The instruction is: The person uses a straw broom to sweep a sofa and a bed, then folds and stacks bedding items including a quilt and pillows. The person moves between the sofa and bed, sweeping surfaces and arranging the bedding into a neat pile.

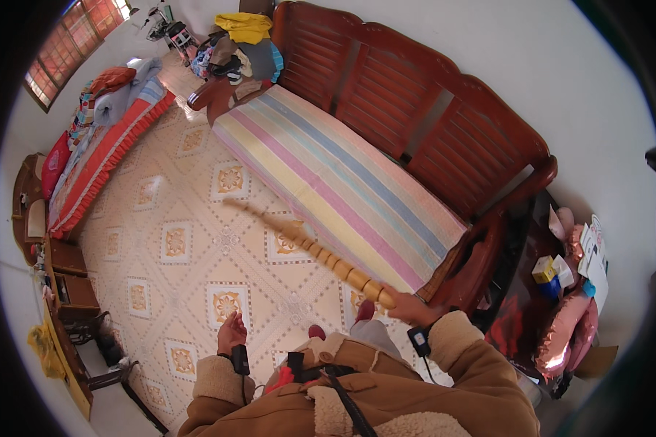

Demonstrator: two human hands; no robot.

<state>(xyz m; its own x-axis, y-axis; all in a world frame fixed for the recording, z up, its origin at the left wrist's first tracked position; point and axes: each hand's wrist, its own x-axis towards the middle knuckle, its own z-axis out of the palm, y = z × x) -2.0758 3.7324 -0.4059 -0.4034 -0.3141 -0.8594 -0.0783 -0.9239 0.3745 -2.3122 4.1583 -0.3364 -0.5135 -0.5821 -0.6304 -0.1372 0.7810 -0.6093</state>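
Observation:
My right hand is closed around the thick end of a long, tan, ringed stick that looks like bamboo. The stick tapers away from me to the far left, over the tiled floor and beside the sofa's front edge; its thin tip is blurred. My left hand hangs in front of me over the floor, apart from the stick. Its fingers are loosely bent and apart, with nothing in them. Each wrist carries a small black device on a cord, below brown fleece-lined cuffs.
A dark red wooden sofa with a striped cover stands ahead on the right. Clothes are piled at its far end. A bed lies at the far left, wooden cabinets at the left wall, and a dark cluttered table on the right.

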